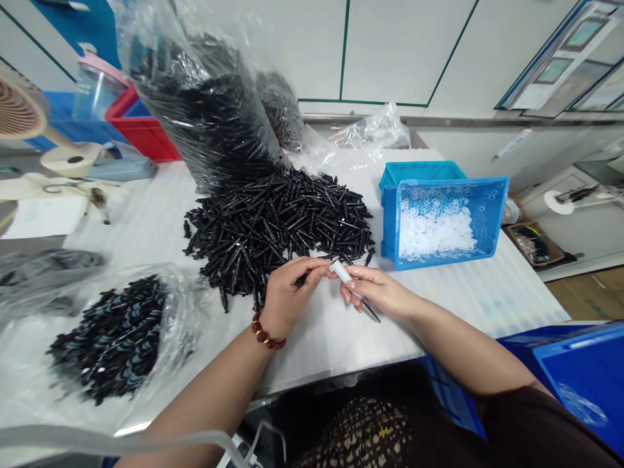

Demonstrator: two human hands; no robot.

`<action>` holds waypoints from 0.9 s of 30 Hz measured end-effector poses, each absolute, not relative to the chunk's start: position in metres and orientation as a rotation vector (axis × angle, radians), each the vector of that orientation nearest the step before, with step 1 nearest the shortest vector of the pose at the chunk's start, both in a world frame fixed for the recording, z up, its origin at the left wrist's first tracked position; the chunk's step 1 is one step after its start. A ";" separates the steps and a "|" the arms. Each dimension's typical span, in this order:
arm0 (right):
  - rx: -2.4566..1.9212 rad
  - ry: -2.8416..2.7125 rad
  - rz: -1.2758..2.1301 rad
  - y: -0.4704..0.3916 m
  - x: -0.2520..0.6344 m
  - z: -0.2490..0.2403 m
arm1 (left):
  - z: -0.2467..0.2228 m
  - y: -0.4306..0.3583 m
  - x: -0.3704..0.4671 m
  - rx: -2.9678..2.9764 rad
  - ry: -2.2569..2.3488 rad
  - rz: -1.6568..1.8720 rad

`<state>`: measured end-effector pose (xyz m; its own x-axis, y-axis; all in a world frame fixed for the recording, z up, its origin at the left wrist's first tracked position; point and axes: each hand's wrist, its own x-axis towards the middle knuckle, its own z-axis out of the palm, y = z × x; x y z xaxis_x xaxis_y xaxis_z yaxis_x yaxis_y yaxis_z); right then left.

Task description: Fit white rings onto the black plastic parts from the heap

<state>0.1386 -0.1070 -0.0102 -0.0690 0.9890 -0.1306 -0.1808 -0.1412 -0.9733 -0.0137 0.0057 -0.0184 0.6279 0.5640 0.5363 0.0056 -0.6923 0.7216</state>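
Observation:
My right hand (375, 291) is closed around a white cylinder (342, 272) and a thin dark pointed tool (370, 311), whose tip sticks out below the fingers. My left hand (295, 286) has its thumb and index finger pinched together at the upper end of the white cylinder; a dark piece shows faintly under its fingers, too small to make out. Just beyond both hands lies a large pile of black slender parts (277, 221). To the right, a tilted blue bin (441, 258) holds small white rings (433, 231).
A tall plastic bag of black parts (209, 110) stands behind the pile. An open bag with more black parts (117, 338) lies at left. Farther back are a red bin (160, 140) and a small fan (73, 158). A blue crate (585, 364) is at lower right.

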 end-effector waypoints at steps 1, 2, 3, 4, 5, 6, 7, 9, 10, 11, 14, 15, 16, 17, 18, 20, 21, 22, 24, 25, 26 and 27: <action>-1.135 -1.035 1.437 -0.107 0.139 -0.011 | -0.019 0.006 -0.014 2.146 0.458 1.012; -1.131 -1.029 1.440 -0.107 0.139 -0.011 | -0.019 0.006 -0.013 2.146 0.468 1.005; -1.129 -1.024 1.443 -0.107 0.139 -0.012 | -0.019 0.006 -0.013 2.148 0.474 1.006; -1.129 -1.022 1.446 -0.107 0.139 -0.012 | -0.020 0.006 -0.013 2.149 0.480 1.010; -1.130 -1.021 1.446 -0.107 0.139 -0.013 | -0.020 0.006 -0.013 2.147 0.487 1.015; -1.131 -1.021 1.443 -0.107 0.139 -0.014 | -0.021 0.006 -0.013 2.143 0.493 1.019; -1.133 -1.024 1.438 -0.107 0.139 -0.015 | -0.021 0.006 -0.012 2.138 0.496 1.020; -1.137 -1.033 1.426 -0.106 0.139 -0.016 | -0.022 0.006 -0.012 2.126 0.503 1.011; -1.142 -1.040 1.418 -0.106 0.139 -0.016 | -0.022 0.006 -0.012 2.121 0.504 1.006; -1.149 -1.046 1.411 -0.106 0.139 -0.016 | -0.022 0.006 -0.012 2.116 0.502 1.003; -1.173 -1.062 1.393 -0.105 0.139 -0.017 | -0.022 0.006 -0.012 2.101 0.499 1.012; -1.180 -1.062 1.389 -0.105 0.139 -0.017 | -0.022 0.006 -0.012 2.098 0.505 1.014; -1.183 -1.061 1.384 -0.105 0.139 -0.017 | -0.022 0.006 -0.012 2.096 0.519 1.012; -1.186 -1.059 1.376 -0.105 0.139 -0.017 | -0.021 0.006 -0.013 2.094 0.541 1.007; -1.187 -1.056 1.368 -0.105 0.138 -0.017 | -0.020 0.006 -0.013 2.092 0.563 0.999; -1.183 -1.037 1.338 -0.105 0.137 -0.017 | -0.019 0.004 -0.013 2.088 0.589 0.972; -1.187 -1.022 1.310 -0.105 0.137 -0.017 | -0.018 0.003 -0.013 2.087 0.582 0.951; -1.198 -1.010 1.270 -0.105 0.136 -0.017 | -0.017 0.002 -0.012 2.086 0.560 0.929; -1.233 -1.007 1.158 -0.105 0.135 -0.017 | -0.017 -0.001 -0.011 2.086 0.485 0.876; -1.262 -1.022 1.090 -0.105 0.134 -0.016 | -0.018 -0.002 -0.011 2.085 0.443 0.851; -1.297 -1.044 1.028 -0.105 0.134 -0.017 | -0.019 -0.003 -0.011 2.080 0.405 0.834; -1.331 -1.068 0.976 -0.104 0.133 -0.017 | -0.019 -0.004 -0.011 2.074 0.375 0.817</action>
